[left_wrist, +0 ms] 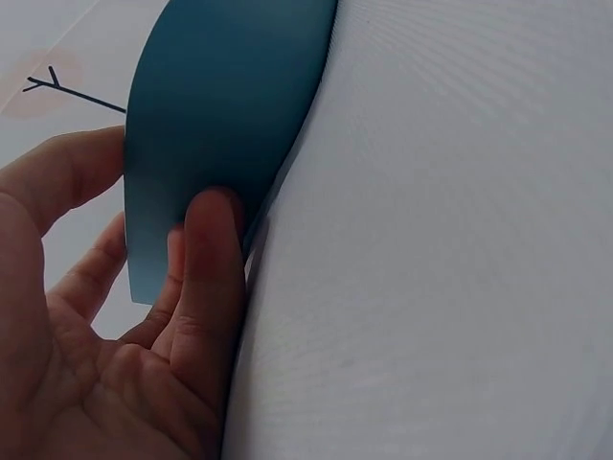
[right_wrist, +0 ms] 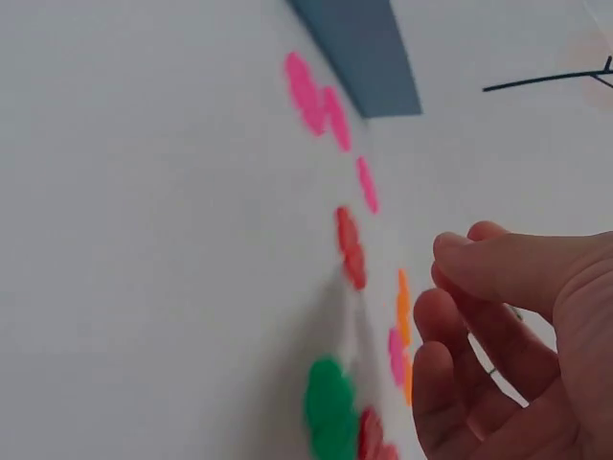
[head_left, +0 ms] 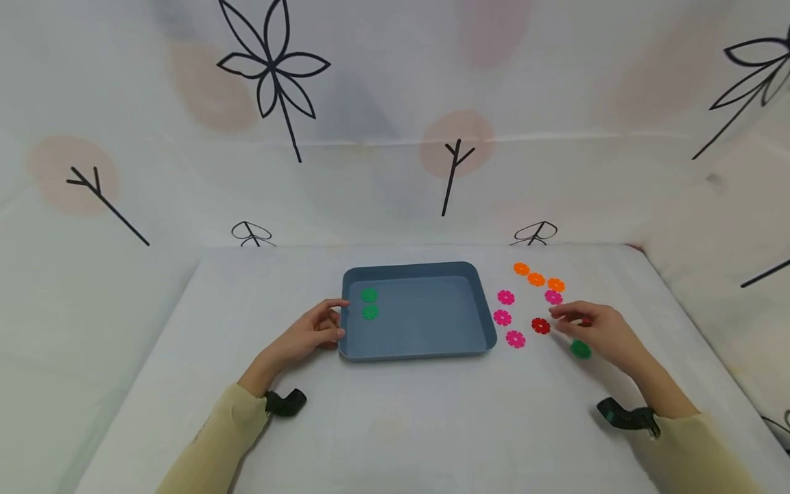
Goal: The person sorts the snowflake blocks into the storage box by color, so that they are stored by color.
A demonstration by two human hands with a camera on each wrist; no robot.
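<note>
A blue-grey rectangular tray (head_left: 420, 346) lies on the table. My left hand (head_left: 316, 328) grips its left edge, the index finger over the rim and the thumb (left_wrist: 213, 240) against the outer wall. Inside, near that side, lie two green flower-shaped discs (head_left: 369, 303). My right hand (head_left: 595, 331) hovers right of the tray with its fingers loosely bent; nothing shows between thumb and fingertips. Close to it are a red disc (head_left: 540, 326), another red one (right_wrist: 370, 433) partly hidden by the hand in the head view, and green discs (right_wrist: 330, 407) that overlap.
Several pink discs (head_left: 503, 318) lie along the tray's right side, with one more pink disc (head_left: 553, 297) farther right. Behind them sit three orange discs (head_left: 535, 279). A pale cloth wall (head_left: 370, 192) with plant drawings stands behind the white table (head_left: 432, 425).
</note>
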